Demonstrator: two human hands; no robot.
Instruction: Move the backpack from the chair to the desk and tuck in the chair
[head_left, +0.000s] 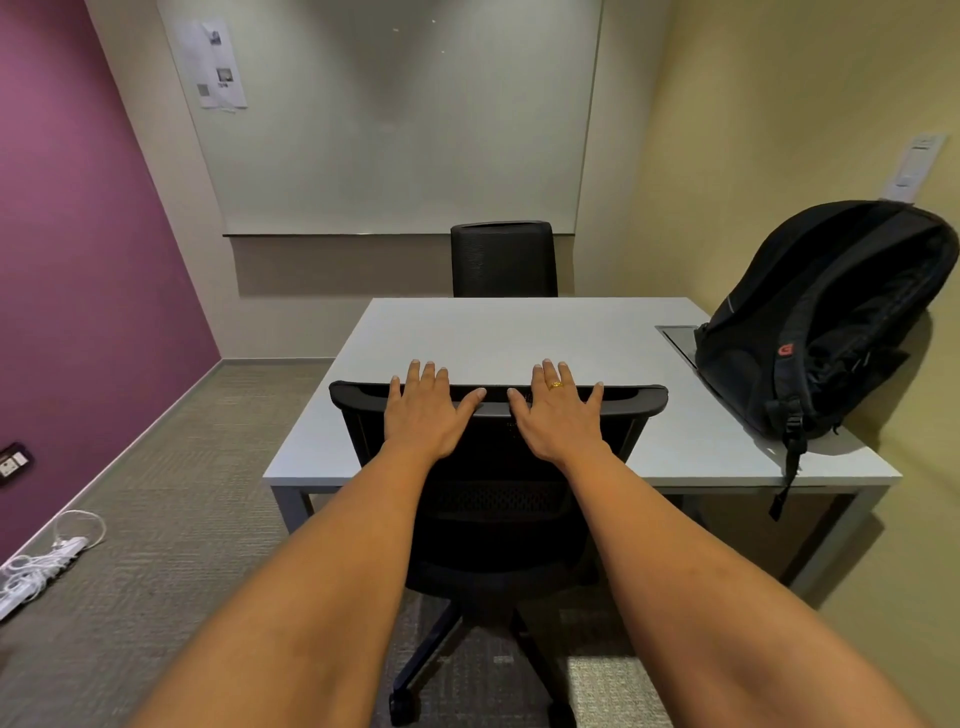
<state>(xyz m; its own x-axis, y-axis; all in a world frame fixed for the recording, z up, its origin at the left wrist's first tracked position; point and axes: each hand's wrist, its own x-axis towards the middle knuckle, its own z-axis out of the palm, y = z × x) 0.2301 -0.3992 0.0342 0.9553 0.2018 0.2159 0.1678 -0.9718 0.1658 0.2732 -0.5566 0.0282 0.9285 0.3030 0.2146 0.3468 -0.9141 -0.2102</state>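
A black backpack stands on the right end of the grey desk, leaning against the yellow wall, with a strap hanging over the desk's front edge. A black mesh office chair faces the desk, its seat partly under the front edge and its backrest top level with the desktop. My left hand and my right hand lie side by side on the top rail of the backrest. Their fingers drape over the rail and the thumbs point toward each other. A gold ring is on my right hand.
A second black chair stands at the desk's far side under a whiteboard. A metal cable hatch is set in the desktop beside the backpack. White power strips lie on the carpet by the purple wall at left.
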